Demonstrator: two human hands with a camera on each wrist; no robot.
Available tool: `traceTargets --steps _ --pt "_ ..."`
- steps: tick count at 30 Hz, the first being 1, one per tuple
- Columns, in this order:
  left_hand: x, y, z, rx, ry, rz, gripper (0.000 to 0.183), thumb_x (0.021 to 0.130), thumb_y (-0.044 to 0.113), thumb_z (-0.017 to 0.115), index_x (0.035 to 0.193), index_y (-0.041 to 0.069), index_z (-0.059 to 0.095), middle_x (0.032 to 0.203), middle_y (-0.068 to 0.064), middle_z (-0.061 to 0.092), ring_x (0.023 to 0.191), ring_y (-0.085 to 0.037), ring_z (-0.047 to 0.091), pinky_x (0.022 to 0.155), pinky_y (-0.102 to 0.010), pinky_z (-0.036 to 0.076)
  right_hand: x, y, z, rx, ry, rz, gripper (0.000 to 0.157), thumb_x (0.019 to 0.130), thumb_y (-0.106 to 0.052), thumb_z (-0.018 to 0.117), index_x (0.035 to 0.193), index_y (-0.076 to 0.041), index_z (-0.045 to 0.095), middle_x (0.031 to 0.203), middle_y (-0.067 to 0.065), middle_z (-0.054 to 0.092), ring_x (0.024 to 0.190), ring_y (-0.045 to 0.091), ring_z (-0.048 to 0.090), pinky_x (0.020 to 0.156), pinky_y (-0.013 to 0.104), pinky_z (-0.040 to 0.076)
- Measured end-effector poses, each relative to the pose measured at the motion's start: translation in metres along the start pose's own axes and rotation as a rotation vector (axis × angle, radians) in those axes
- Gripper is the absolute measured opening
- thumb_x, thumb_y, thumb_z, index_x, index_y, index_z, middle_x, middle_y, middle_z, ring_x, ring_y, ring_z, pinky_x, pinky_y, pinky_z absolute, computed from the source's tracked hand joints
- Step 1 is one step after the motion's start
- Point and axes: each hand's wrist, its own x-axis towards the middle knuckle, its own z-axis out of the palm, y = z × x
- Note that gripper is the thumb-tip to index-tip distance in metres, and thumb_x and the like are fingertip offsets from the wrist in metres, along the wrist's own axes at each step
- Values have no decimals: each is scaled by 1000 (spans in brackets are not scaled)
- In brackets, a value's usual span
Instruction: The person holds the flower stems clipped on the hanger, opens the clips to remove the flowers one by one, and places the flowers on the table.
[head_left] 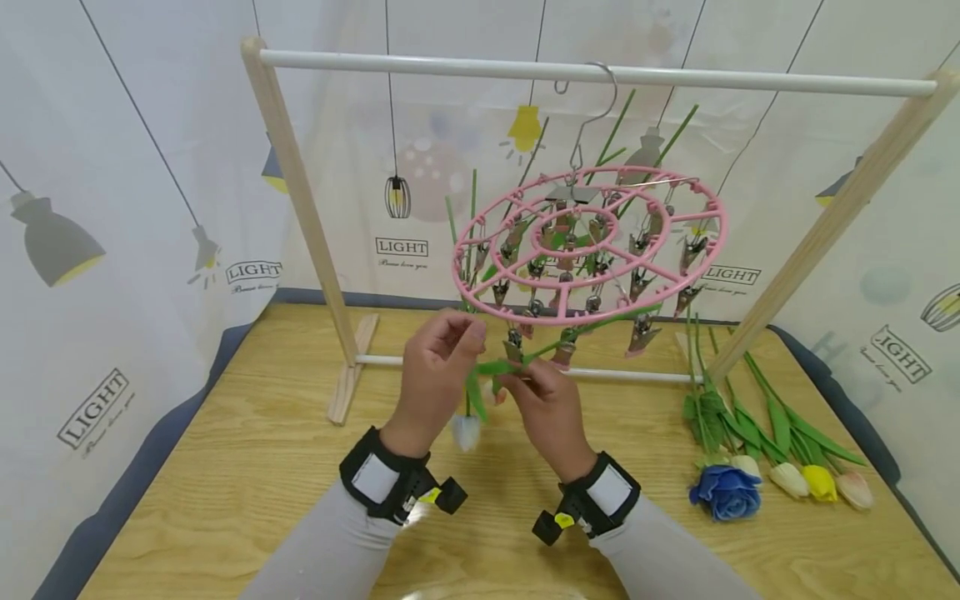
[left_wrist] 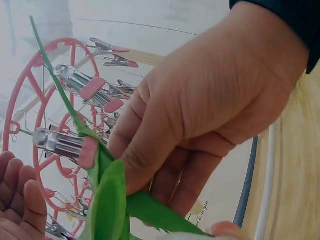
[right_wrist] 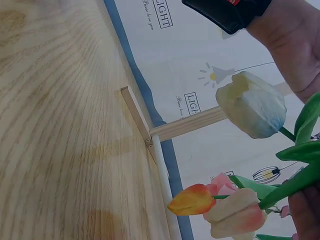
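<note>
My right hand point(head_left: 547, 404) pinches the green stem and leaves of an artificial tulip, with the stem slanting up to the right under the pink clip hanger point(head_left: 564, 320). In the left wrist view a metal clip point(left_wrist: 60, 145) with pink tips lies right at that stem, beside my right fingers. I cannot tell which bloom belongs to the held stem. My left hand point(head_left: 438, 367) is raised just left of it, fingers loosely curved around nothing visible. Near the hands hang a white tulip point(right_wrist: 252, 105), an orange tulip point(right_wrist: 192, 200) and a cream-pink tulip point(right_wrist: 235, 215), heads down.
The hanger hooks over a white bar point(head_left: 450, 65) on a wooden stand point(head_left: 300, 200). Several clips dangle from its rings, and green stems rise through them. A blue rose point(head_left: 726, 493), a yellow tulip point(head_left: 819, 483) and other tulips lie on the wooden table point(head_left: 247, 483) at right.
</note>
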Motion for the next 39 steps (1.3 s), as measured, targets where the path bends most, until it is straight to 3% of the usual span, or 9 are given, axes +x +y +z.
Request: traceTargets --steps 3,7,14,20,26,31,35,39 --pt "1 12 3 53 -54 -40 20 92 18 57 103 1 59 94 -16 61 83 -22 56 74 -36 50 -2 -3 -4 8 -22 7 12 87 0 60 95 -1 68 90 16 66 67 16 57 57 28 48" --pt "1 19 5 74 -142 -99 31 90 19 61 115 1 58 107 -17 62 96 -19 58 87 -44 50 -5 -5 -8 28 -40 -1 16 87 2 58 101 -2 67 89 17 66 71 21 60 58 29 50" --pt "-1 1 9 41 -270 -151 44 88 24 65 129 15 52 125 -6 57 109 -12 53 97 -45 46 -11 15 -9 23 -41 -24 15 88 -4 59 98 -11 67 84 13 65 65 13 56 52 28 46" --pt "-4 -16 11 92 -286 -136 48 86 36 65 131 25 51 128 4 55 111 -9 51 98 -41 45 -15 25 -13 -7 -40 -38 10 90 -11 59 96 -15 66 78 9 62 64 15 56 52 29 45" --pt "-5 -16 12 159 -280 -113 47 85 42 64 129 31 52 126 7 57 115 -7 49 98 -43 45 -15 7 -21 -26 -50 -16 6 90 -7 58 88 -8 64 71 12 60 60 15 55 49 28 41" --pt "-6 -16 16 44 -275 -120 43 86 32 66 127 22 56 125 2 59 110 -12 53 95 -42 47 -16 -3 -24 -9 -55 -13 7 89 -1 57 89 -4 64 69 16 60 58 21 56 47 27 42" --pt "-6 -9 19 -93 -273 -170 37 88 19 64 124 9 58 119 -9 62 102 -18 58 86 -35 53 -20 10 -24 15 -86 25 9 91 -8 57 92 -12 65 71 14 60 59 22 56 48 27 45" --pt "-6 3 19 -153 -261 -208 31 89 12 61 119 3 60 115 -18 62 97 -22 60 81 -31 54 -23 20 -22 13 -107 39 9 92 -15 56 96 -19 64 76 11 60 61 19 57 50 29 47"
